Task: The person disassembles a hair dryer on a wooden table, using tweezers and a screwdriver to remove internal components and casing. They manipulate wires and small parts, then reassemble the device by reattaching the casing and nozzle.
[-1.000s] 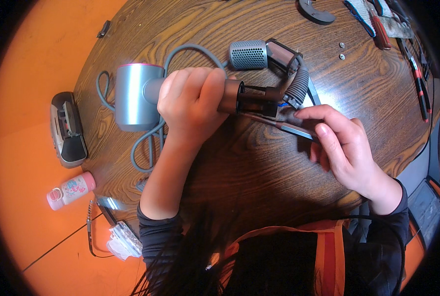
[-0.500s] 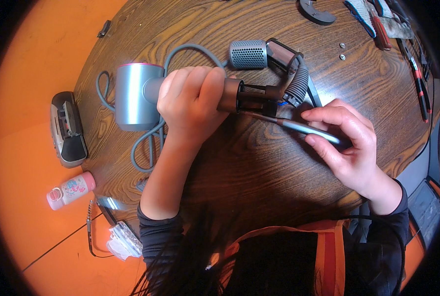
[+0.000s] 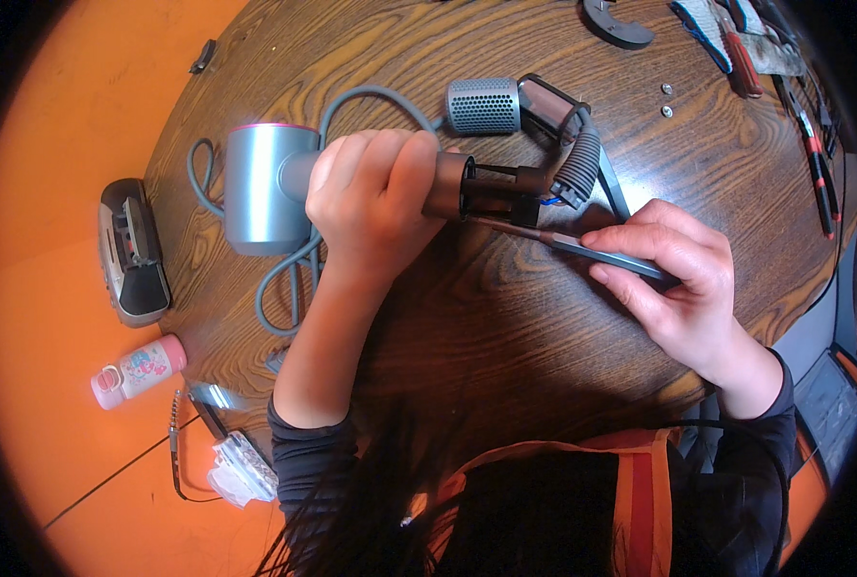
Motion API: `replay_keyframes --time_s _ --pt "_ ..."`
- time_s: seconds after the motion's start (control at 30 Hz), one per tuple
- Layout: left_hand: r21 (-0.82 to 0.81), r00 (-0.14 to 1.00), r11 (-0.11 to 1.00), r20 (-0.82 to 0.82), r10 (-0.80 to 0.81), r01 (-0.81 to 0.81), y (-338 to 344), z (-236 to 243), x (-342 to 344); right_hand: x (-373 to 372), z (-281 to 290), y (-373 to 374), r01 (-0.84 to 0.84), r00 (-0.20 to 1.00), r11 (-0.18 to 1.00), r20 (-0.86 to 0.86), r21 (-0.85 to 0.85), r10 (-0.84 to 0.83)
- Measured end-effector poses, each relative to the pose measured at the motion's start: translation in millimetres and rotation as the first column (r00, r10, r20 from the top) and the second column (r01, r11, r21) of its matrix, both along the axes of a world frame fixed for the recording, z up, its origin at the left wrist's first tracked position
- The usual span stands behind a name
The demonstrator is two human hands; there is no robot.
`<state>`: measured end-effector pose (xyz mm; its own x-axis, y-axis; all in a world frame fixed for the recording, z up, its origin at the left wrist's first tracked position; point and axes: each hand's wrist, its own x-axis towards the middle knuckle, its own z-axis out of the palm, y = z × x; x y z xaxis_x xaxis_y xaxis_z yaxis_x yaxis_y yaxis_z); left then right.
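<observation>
The left hand (image 3: 371, 207) makes a fist, fingers wrapped around the hair dryer (image 3: 298, 179), its silver head (image 3: 260, 197) left of them. The right hand (image 3: 695, 313) leans inward, fingers pinching a thin tool (image 3: 628, 263).

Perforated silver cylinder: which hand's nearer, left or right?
Left. In the picture, the left hand, closed around the dryer handle, is just below and left of the perforated silver cylinder; the right hand, holding a slim tool, is farther off, below and right.
</observation>
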<state>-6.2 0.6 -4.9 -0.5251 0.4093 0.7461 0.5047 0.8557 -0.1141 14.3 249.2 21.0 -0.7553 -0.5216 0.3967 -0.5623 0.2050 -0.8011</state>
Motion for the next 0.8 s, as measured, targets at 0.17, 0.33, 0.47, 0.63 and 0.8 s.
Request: replay_keyframes --time_s 0.17,0.33,0.47,0.63,0.8 --pt "0.032 0.999 0.999 0.050 0.018 -0.020 2.5 3.0 3.0 7.2 4.9 2.7 0.023 0.927 0.999 0.374 -0.025 -0.012" --pt "0.026 0.999 0.999 0.039 0.020 -0.021 3.9 4.1 2.7 2.1 2.8 -1.7 0.018 0.997 1.000 -0.074 0.015 -0.017" --pt "0.026 0.999 0.999 0.047 0.027 -0.029 3.9 4.4 3.0 1.2 0.8 -2.0 0.028 0.994 0.999 -0.102 0.019 -0.026" --pt "0.029 0.999 0.999 0.049 0.018 -0.019 4.2 4.6 2.7 7.2 3.1 0.8 0.010 0.899 1.000 0.437 0.024 -0.020" --pt "0.033 0.999 0.999 0.042 0.012 -0.013 4.2 4.6 2.4 1.7 1.3 0.9 0.015 0.999 0.998 -0.049 0.054 -0.013"
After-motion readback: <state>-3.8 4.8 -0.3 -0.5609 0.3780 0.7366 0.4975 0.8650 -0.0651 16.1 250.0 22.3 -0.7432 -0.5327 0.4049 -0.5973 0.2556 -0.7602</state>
